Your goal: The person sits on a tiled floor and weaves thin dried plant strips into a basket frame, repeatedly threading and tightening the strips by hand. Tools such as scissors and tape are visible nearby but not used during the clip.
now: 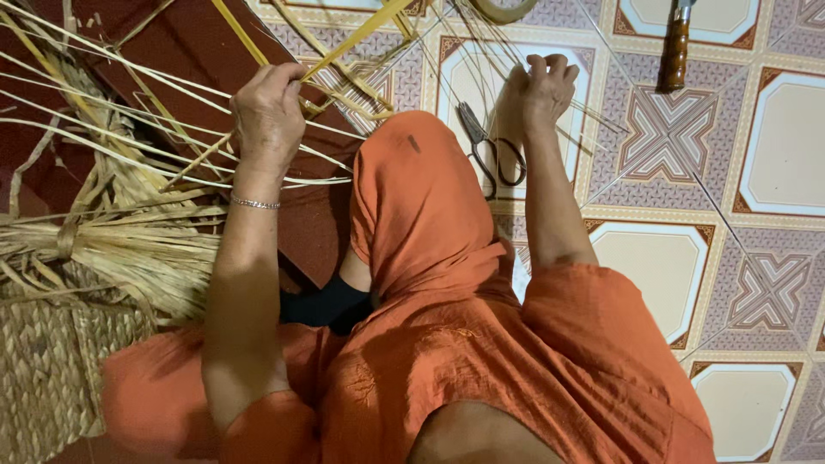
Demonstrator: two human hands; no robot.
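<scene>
Here, left hand (268, 116) gripping straw strands (344, 39), right hand (540, 86) pinching thinner strands (481, 43)

- Warm, fairly dim indoor light; colours lean orange-red.
- The tiled floor (778, 146) at the right is the brightest part, evenly lit, with no hard glare.
- The left side falls darker, and the mat (185, 43) there is murky.
- Shadows are soft; a deep one sits under the knee (412, 180).
- Focus is mostly sharp; thin strips (103, 129) at the top left look slightly smeared, perhaps from motion.
</scene>
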